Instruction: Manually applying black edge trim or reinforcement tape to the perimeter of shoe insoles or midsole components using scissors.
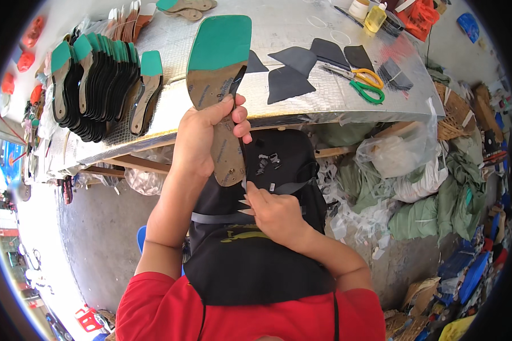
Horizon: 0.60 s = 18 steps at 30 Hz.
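My left hand (202, 133) grips a shoe insole (227, 153) around its narrow middle, thumb on top. Its wide toe end is green and points away from me; the rest is brown with small printed marks and holes. Close to the insole's heel edge, my right hand (276, 216) is closed in a pinch. Pale pointed tips stick out on the left of its fingers, but I cannot make out the tool or piece. Below both hands lies a black apron (256, 278) with small dark scraps (267, 163) on it.
Stacked insoles (105, 85) stand at the table's left, with a single insole (146, 94) beside them. Dark cut pieces (290, 85) and scissors (358, 79) with orange and green handles lie on the table (335, 105). A yellow bottle (375, 18) stands behind. Plastic bags (401, 153) crowd the right.
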Each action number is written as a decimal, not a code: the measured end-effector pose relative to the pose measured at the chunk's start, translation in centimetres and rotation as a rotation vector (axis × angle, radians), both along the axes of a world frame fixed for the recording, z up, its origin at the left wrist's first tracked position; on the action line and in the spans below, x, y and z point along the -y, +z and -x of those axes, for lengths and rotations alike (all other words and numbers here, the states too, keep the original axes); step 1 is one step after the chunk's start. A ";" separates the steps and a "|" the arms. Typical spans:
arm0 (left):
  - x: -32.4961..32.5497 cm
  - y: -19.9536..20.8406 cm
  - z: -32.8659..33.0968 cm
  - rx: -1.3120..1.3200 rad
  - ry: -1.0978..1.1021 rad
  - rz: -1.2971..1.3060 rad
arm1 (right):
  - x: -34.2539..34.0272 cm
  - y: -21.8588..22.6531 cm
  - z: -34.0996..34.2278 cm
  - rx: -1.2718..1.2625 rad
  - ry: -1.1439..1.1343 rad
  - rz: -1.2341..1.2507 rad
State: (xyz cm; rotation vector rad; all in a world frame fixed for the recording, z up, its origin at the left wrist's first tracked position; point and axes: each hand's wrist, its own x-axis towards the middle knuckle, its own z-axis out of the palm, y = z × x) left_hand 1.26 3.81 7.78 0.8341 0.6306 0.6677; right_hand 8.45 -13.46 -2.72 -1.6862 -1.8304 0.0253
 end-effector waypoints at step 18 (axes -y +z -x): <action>3.9 -0.4 1.1 -0.501 0.247 -1.669 | -1.7 6.9 -9.6 -1.075 -0.131 -0.010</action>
